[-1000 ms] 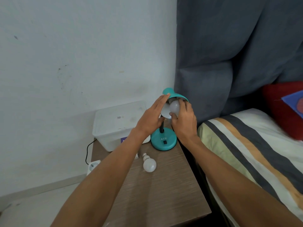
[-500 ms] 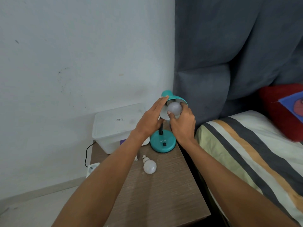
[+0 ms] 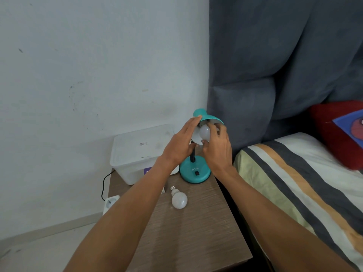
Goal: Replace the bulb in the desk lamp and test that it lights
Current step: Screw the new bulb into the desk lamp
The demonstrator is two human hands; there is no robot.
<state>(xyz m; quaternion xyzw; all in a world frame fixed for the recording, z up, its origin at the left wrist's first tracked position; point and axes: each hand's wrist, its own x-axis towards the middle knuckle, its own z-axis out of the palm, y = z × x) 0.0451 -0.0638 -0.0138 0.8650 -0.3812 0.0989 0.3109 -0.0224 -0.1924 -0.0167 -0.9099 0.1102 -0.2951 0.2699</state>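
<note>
A teal desk lamp stands on its round base [image 3: 195,171] at the back of the brown bedside table [image 3: 196,232], its shade [image 3: 208,117] tilted toward me. My left hand [image 3: 181,143] lies flat against the shade's left rim, fingers straight. My right hand [image 3: 216,148] grips a white bulb [image 3: 204,132] that sits in the shade's mouth, thumb under it and fingers over it. The bulb is dark. A second white bulb [image 3: 179,199] lies loose on the tabletop in front of the base, screw cap pointing away from me.
A translucent white plastic box [image 3: 137,150] stands left of the lamp. A black cable [image 3: 104,183] runs down to a white socket strip [image 3: 111,202] on the floor. A striped bed [image 3: 294,183], red pillow [image 3: 334,130] and grey headboard [image 3: 275,55] are on the right.
My right hand's fingers have shifted around the bulb in the shade, thumb now lower. My left hand stays on the shade. The view has dipped slightly.
</note>
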